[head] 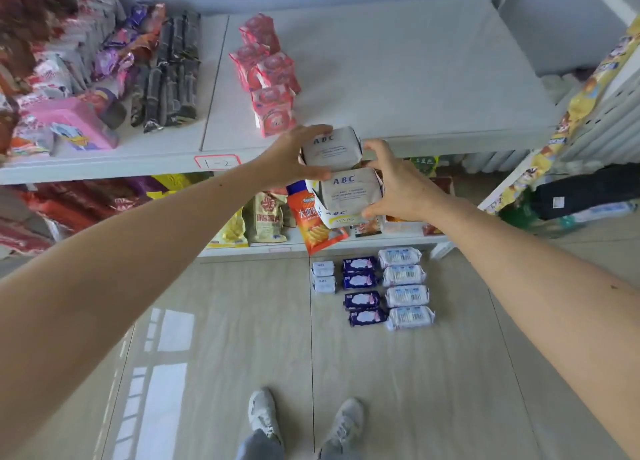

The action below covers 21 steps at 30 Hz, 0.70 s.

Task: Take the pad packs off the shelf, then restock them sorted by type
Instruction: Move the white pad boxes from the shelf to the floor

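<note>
Midway through restocking, my left hand point(294, 155) and right hand point(391, 182) clasp two white ABC-printed pad packs point(341, 172) at the grey shelf's point(398, 89) front edge; red packs point(268, 75) are shelved, while white, navy and pale packs point(377, 288) await on the floor.

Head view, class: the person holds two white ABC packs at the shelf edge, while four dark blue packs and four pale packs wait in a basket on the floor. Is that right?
Not quite. The head view shows no basket: the dark blue packs and pale packs lie straight on the floor, in columns. The rest stands: both hands hold the two ABC packs at the shelf edge.
</note>
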{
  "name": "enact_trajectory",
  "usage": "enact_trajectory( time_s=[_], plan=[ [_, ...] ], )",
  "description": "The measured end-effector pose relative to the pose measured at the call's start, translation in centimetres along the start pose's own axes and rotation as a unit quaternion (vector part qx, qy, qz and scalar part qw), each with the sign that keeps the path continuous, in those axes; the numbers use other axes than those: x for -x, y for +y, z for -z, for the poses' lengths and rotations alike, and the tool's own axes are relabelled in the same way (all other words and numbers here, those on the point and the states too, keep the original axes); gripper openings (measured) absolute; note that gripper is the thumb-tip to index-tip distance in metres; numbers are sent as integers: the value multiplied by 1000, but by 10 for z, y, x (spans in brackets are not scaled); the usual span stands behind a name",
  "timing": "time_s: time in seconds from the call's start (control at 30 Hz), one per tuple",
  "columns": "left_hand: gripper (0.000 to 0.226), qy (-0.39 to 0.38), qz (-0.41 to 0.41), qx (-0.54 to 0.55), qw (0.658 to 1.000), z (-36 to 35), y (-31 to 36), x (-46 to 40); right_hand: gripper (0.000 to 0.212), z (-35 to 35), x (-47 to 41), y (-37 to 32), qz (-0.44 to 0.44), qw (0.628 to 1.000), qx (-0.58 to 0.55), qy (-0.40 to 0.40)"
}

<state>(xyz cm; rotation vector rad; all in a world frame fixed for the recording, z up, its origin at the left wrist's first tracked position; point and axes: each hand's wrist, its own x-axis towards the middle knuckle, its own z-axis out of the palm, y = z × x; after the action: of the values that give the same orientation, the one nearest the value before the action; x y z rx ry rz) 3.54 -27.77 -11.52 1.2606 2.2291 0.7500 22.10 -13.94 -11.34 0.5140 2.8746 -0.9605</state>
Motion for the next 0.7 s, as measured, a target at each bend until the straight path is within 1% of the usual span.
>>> enact_trajectory(
  time_s=[0.1,0.17,0.3,0.43,0.57,0.7],
  plan=[
    [77,-19,27,-2,999,-30,-41,14,118,-51,1,7,-13,999,-33,-22],
    [79,-36,35,-4,999,-56,-75,23,119,-94,1,17,-27,997,-58,-40],
    [82,-63,42,2,997,-127,-149,42,116,-193,0,49,-61,994,-85,-42],
    [82,-73,54,24,996,-216,-230,61,113,-303,1,96,-84,987,-124,-63],
    [78,-91,68,32,993,-313,-307,73,113,-415,1,152,-96,985,-123,-71],
    [77,-90,84,38,992,-408,-383,80,114,-520,-2,215,-95,985,-120,-83]
  ],
)
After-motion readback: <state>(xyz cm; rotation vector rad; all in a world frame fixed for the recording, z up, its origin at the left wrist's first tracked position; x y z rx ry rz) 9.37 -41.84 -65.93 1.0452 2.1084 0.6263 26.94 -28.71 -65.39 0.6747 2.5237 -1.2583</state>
